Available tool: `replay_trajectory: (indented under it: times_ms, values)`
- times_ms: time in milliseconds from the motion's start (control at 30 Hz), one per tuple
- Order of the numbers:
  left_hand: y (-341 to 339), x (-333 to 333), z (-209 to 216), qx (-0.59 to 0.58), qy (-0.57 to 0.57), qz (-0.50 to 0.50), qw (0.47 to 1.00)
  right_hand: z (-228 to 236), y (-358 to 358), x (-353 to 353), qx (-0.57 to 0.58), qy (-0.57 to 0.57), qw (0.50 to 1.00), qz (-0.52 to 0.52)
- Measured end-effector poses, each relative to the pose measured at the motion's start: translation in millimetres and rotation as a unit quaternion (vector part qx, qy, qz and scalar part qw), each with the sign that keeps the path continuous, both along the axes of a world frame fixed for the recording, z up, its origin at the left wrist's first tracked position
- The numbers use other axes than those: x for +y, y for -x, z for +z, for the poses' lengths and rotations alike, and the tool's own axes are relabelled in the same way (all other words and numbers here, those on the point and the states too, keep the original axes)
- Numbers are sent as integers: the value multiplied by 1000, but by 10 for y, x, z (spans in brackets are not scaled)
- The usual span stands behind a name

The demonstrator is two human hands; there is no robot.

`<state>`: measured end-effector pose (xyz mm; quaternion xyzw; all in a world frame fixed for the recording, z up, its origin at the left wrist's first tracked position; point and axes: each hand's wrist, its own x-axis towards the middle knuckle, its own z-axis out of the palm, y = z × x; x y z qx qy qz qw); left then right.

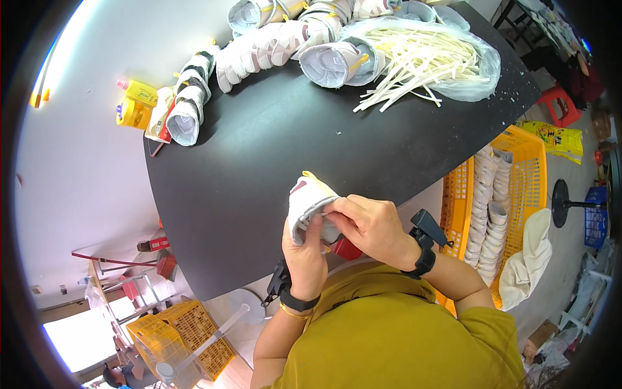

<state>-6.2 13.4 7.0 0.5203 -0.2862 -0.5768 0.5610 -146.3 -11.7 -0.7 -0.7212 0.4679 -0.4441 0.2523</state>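
My left hand [304,259] grips a white shoe upper [307,202] with a yellow tab and a dark red patch, held over the near edge of the black table [259,162]. The thumb presses on the inside of its grey-lined opening. My right hand [374,228] pinches at the opening's right rim with thumb and forefinger. A thin pale piece seems to show between the fingers, too small to make out. Cream strips [421,55] lie loose in a clear plastic bag [487,68] at the far right of the table.
Nested rows of shoe uppers [262,50] lie along the table's far side, by yellow bottles [137,104]. An orange crate [530,152] with more uppers and a cream cloth [528,259] are at my right. Yellow crates [194,330] stand at lower left.
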Motion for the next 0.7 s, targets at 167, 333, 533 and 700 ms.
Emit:
replay_trajectory:
  times_ms: [167, 333, 533, 700]
  values:
    - [-33, 37, -93, -100, 30, -33, 994, -3, -29, 41, 52, 8, 998, -27]
    - [-70, 41, -196, -193, 76, -38, 978, -4, -82, 74, 82, 1, 996, -41]
    - [-55, 26, -115, -208, 52, -26, 976, -25, -104, 84, 114, 52, 991, -38]
    - [-77, -78, -172, -199, 63, 16, 978, -30, -97, 22, 150, 81, 985, -39]
